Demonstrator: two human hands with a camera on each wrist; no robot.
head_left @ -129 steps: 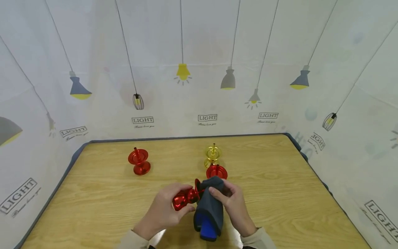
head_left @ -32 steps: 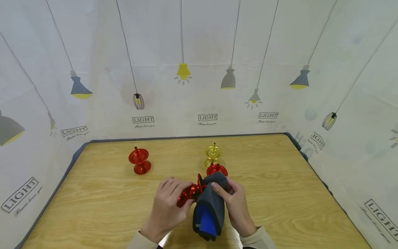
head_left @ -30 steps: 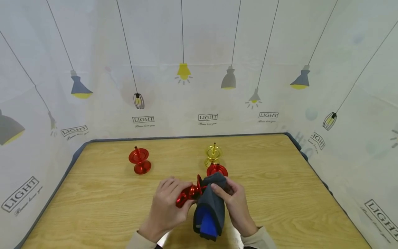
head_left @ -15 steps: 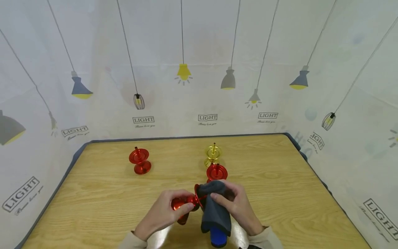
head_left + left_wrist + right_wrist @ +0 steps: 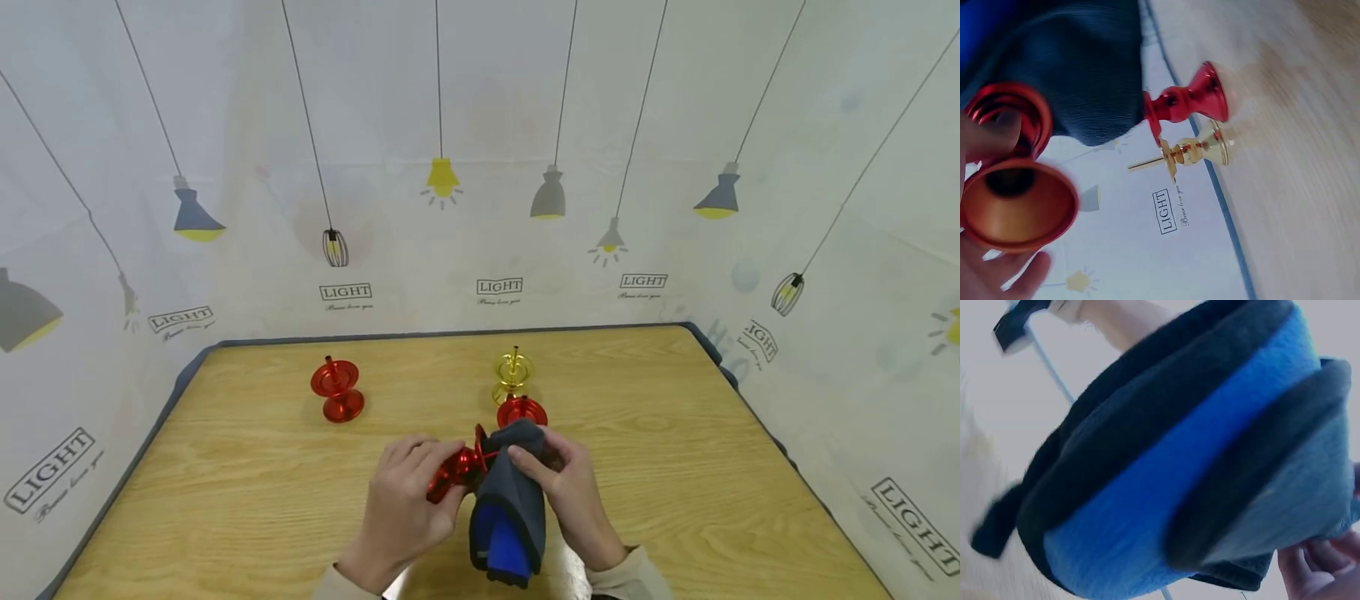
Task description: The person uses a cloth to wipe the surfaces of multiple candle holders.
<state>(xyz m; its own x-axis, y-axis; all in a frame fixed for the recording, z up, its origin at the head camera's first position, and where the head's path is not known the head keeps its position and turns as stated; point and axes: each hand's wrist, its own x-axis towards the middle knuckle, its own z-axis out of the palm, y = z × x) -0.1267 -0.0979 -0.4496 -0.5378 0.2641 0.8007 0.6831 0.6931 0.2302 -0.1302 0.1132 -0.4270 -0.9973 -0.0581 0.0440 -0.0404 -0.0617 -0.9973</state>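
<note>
My left hand (image 5: pixel 405 504) grips a shiny red candlestick (image 5: pixel 467 463) by its base end, tilted on its side with the dish to the right. In the left wrist view the hollow underside of its base (image 5: pixel 1022 209) faces the camera. My right hand (image 5: pixel 573 492) pinches a folded cloth (image 5: pixel 519 492), dark grey outside and blue inside, between thumb and fingers. The upper end of the cloth lies against the candlestick's spike and dish and partly covers them. Loose folds of the cloth (image 5: pixel 1141 487) hang below and fill the right wrist view.
Just beyond the cloth stands another red candlestick (image 5: pixel 522 408), partly hidden, with a gold candlestick (image 5: pixel 513 369) right behind it. A third red candlestick (image 5: pixel 336 390) stands at the back left of the wooden table (image 5: pixel 225 475). Lamp-printed white sheeting (image 5: pixel 420 250) surrounds the table's back and sides.
Since half a second ago, my left hand has turned over the candlestick and its dish end has risen. The cloth has moved up and slightly left with my right hand. The standing candlesticks stay put.
</note>
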